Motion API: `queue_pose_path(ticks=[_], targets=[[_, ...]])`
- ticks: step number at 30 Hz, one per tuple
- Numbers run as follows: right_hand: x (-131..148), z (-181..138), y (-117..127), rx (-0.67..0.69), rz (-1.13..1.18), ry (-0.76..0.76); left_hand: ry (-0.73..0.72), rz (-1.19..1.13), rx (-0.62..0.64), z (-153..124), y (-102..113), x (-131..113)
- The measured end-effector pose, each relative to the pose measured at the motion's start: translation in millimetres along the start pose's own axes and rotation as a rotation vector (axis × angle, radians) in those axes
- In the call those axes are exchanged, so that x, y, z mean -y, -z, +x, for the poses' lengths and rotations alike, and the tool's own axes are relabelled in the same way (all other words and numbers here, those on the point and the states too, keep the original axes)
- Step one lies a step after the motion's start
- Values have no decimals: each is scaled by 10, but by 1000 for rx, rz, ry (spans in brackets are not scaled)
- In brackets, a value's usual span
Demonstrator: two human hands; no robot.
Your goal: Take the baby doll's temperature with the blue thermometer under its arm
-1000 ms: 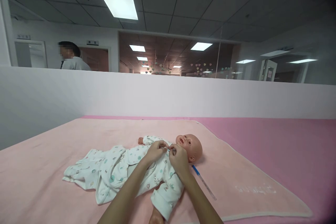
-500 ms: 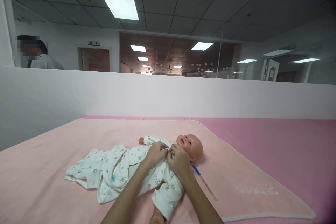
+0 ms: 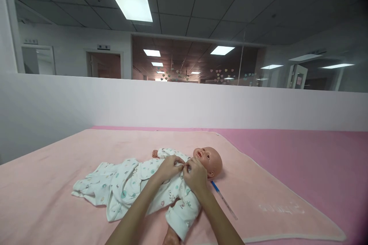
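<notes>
A baby doll [image 3: 211,161] lies on its back on a pale pink blanket [image 3: 86,149], head to the right, dressed in a white patterned romper [image 3: 126,185]. My left hand [image 3: 168,168] and my right hand [image 3: 195,176] meet at the doll's chest just below its chin. Both pinch the romper's front edges together with closed fingers. One sleeve with the doll's hand sticks out toward me at the bottom, the other arm points away.
A blue-tipped pen or thermometer [image 3: 223,200] lies on the blanket right of the doll. The blanket covers a darker pink surface [image 3: 301,160]. A low white partition [image 3: 184,103] stands behind, with glass and a corridor beyond.
My hands have stayed pinched at the doll's collar with only slight shifts. The person behind the partition walked left and has gone out of view.
</notes>
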State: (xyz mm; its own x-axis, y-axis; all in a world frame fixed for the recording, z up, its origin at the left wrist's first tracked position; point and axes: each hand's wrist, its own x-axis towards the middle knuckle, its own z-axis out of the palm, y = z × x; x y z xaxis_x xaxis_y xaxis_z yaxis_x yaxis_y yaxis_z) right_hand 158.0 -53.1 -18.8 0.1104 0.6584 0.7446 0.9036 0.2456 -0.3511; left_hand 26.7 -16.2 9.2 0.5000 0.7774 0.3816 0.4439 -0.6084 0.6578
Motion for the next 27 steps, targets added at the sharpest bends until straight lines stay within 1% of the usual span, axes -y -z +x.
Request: queue_pose_path(ticks=[4,7,10,12,15,18,27], targets=[[8,8,13,-2,7,16,61,-77,93,-133,221,-5],[47,22,23,8,43,113,88,-130,146,-230,342,48],[128,34,46,71,118,281,93,-188,124,-293,384,95],[181,34,59,118,162,340,98,-206,95,-317,388,99],[214,26,58,142,199,335,94,-209,71,-336,387,65],[194,22,37,121,217,297,80,-164,51,-346,379,28],[164,35,18,126,219,263,-48,176,-39,-387,317,-5]])
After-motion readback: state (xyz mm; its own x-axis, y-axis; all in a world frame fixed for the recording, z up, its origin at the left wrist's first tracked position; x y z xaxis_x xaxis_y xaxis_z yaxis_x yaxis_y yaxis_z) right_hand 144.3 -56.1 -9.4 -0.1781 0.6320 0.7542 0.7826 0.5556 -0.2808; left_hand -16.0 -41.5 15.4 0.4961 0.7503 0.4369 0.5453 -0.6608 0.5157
